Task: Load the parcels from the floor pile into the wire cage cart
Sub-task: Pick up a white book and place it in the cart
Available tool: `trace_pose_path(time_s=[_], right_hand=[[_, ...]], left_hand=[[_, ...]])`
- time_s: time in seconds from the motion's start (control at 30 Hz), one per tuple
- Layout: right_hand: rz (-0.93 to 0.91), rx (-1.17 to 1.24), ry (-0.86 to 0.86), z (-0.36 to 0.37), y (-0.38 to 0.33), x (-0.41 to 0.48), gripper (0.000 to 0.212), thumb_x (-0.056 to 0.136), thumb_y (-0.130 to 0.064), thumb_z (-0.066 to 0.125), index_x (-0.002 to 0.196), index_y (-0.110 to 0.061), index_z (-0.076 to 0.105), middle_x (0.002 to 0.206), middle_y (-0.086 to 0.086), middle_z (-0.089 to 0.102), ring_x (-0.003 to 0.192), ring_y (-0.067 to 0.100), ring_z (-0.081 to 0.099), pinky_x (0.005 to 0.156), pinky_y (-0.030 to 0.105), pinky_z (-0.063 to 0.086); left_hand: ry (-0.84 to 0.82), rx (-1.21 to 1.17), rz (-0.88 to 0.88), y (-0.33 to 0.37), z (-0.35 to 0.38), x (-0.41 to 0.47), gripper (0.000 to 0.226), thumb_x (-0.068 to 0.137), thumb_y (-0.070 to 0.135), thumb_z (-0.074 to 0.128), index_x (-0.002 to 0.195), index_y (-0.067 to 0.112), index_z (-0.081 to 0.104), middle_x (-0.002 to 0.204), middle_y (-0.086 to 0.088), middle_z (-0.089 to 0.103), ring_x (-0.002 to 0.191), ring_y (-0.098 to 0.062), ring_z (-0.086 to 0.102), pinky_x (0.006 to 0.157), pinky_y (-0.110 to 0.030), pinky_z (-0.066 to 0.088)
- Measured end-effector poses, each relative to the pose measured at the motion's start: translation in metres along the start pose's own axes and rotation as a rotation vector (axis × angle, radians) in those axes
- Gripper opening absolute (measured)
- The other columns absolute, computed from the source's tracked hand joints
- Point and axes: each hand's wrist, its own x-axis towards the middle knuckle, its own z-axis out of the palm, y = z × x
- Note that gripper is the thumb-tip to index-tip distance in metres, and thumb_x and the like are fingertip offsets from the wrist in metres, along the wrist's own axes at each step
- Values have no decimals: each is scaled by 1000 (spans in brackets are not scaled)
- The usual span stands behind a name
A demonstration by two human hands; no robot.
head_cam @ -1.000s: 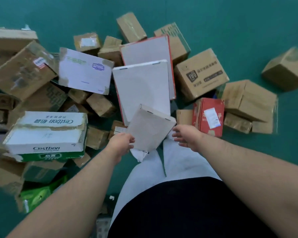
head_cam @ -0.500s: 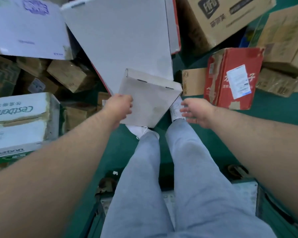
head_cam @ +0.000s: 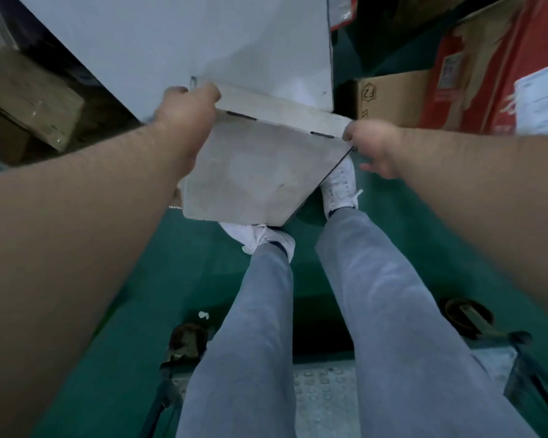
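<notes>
- Head view, looking straight down past both bare forearms to the legs and feet.
- A flat square box (head_cam: 257, 172) sits in the centre of the frame, raised above the shoes (head_cam: 340, 184) and tilted, with its far edge higher.
- The box is pale grey card, scuffed and slightly dented on top. It has a thin side wall, and two dark slots mark its far edge.
- The left hand (head_cam: 187, 112) grips the box's far left corner, with the fingers curled over the edge.
- The right hand (head_cam: 374, 147) is at the box's right corner. The thumb touches the corner and the fingers curl loosely just beside the edge. I cannot tell whether this hand has a hold.
- A much larger flat white box (head_cam: 203, 42) fills the upper middle, behind the held one.
- A red box (head_cam: 475, 74) with a white label lies in the upper right, with a small brown box (head_cam: 389, 96) just beside it.
- Another brown box (head_cam: 23, 96) lies at the left edge.
- The floor (head_cam: 133, 311) is green.
- At the bottom of the frame, behind the legs, is the cart (head_cam: 323, 396). Its metal base plate is visible, with a castor (head_cam: 462, 314) to the right.
</notes>
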Motion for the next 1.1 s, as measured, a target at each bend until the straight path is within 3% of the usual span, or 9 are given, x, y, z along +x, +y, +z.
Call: trace_pose_path(time_s=[0.17,0.27,0.43,0.6,0.67,0.77,0.87,0.97,1.1], right_hand=[[61,111,29,13,12,-3,31,96,-40,51,117,-18,57,117,3,63,106,22,61,88,33,50],[124,111,-22,16,24,-36,39,93,-52,47,106,-18,61,111,6,66,98,23,62,86,34,50],[271,199,-77,49,48,-107,46,95,-59,49,120,-21,57,109,7,66,95,24,65,92,43,55],[250,151,32,89,65,-195,14,99,-37,63,103,-23,59,101,0,67,84,17,64,65,33,52],[209,107,17,94,64,-226,12,99,-30,64,105,-21,60,108,1,67,90,17,64,68,32,52],[163,-28,-32,90,49,-278,16,100,-31,63,110,-18,61,97,1,67,83,15,63,82,31,54],[138,-140,-95,83,29,-318,30,94,-36,70,116,-16,65,93,0,66,61,11,63,60,27,55],[43,-287,-157,79,5,-351,30,92,-39,73,111,-16,68,62,-2,53,35,8,32,36,18,39],[-89,-554,-218,79,-27,-403,32,86,-43,79,96,-15,68,56,-1,43,45,8,31,43,20,34]], left_hand=[[-49,-14,-42,-10,-15,-3,77,73,59,65,142,27,49,125,0,54,115,-26,55,100,-48,50],[-45,-66,-99,-31,-32,-21,73,66,63,64,129,26,60,124,-3,61,107,-25,62,82,-36,52],[95,-251,-309,-111,-75,-62,89,50,69,71,126,27,59,117,-11,68,95,-33,69,82,-52,58],[333,-353,-486,-203,-118,-152,45,71,58,62,104,36,42,126,-13,56,104,-36,60,94,-54,56],[391,-377,-521,-225,-134,-181,34,85,46,61,108,31,42,126,-13,55,102,-34,59,94,-50,57],[343,-594,-632,-238,-158,-229,46,89,41,64,122,14,48,113,-10,60,87,-25,61,71,-38,58],[242,-827,-683,-241,-177,-277,32,92,39,60,112,14,61,106,-7,68,86,-21,66,67,-32,55],[148,-1046,-713,-248,-185,-333,28,94,40,57,110,19,67,102,-1,73,84,-17,68,59,-29,50],[150,-1302,-724,-256,-166,-407,26,95,42,56,107,22,68,88,0,68,72,-15,60,59,-28,46]])
